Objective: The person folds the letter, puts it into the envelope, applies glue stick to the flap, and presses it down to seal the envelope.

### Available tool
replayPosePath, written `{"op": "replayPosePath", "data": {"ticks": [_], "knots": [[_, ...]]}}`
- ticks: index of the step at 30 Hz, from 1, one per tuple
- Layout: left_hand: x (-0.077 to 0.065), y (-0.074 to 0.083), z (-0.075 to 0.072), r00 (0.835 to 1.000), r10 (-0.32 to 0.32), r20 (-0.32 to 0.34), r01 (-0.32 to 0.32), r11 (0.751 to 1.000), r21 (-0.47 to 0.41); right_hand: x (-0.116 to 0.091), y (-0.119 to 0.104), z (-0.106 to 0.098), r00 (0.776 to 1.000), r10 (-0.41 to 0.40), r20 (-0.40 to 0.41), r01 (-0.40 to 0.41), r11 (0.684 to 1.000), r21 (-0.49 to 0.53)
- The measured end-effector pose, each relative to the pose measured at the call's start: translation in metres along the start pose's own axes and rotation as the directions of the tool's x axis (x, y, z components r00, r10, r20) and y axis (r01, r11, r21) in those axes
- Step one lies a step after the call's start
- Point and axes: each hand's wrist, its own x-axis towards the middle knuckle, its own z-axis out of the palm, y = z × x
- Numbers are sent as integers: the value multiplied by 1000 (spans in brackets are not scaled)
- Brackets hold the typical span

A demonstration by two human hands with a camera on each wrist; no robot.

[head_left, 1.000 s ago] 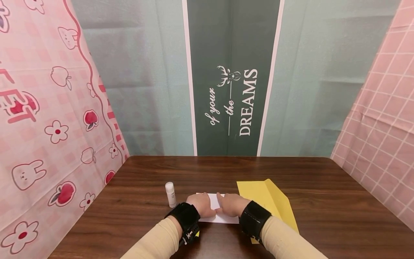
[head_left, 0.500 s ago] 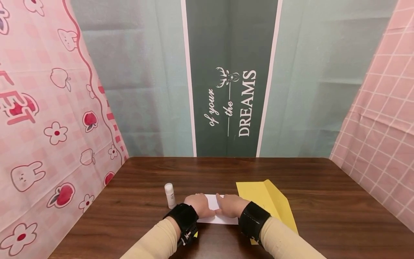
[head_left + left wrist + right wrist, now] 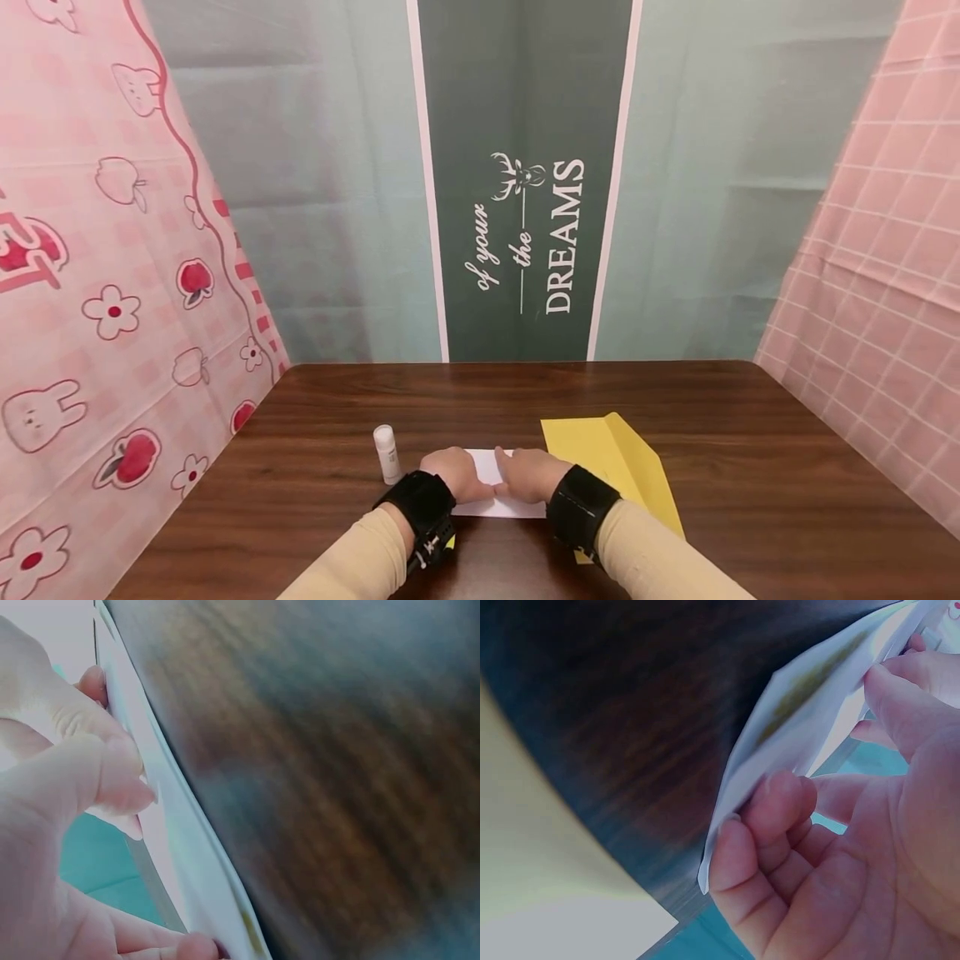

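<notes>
A folded white sheet of paper (image 3: pixel 517 507) lies between the two hands near the front of the table. The left hand (image 3: pixel 452 473) grips its left side and the right hand (image 3: pixel 531 475) its right side, thumbs meeting near the middle. In the left wrist view, the thumb presses along the edge of the layered paper (image 3: pixel 199 859). Curled fingers and the thumb hold the paper (image 3: pixel 825 697) in the right wrist view, where a yellowish patch shows on it. The hands cover much of the sheet in the head view.
A white glue stick (image 3: pixel 386 455) stands upright left of the left hand. Yellow paper with a folded flap (image 3: pixel 600 454) lies to the right, partly under the right forearm. A small yellow piece (image 3: pixel 451 542) shows beside the left wrist strap. Patterned cloths hang around the brown table (image 3: pixel 465 400).
The head view has shifted slightly, so the scene sits a little further left. Both hands keep nearly the same hold on the white paper.
</notes>
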Motion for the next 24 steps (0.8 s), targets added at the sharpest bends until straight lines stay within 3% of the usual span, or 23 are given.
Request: {"op": "replayPosePath", "data": {"ticks": [6, 15, 24], "knots": [[1, -1, 1, 999, -31, 33, 32, 999, -8, 2, -2, 1, 1000, 13, 4, -13, 1000, -4], [-3, -4, -10, 994, -53, 93, 53, 999, -5, 2, -4, -2, 1000, 13, 14, -12, 1000, -22], [-1, -6, -9, 993, -36, 110, 31, 999, 41, 1, -3, -3, 1000, 24, 20, -24, 1000, 1]]}}
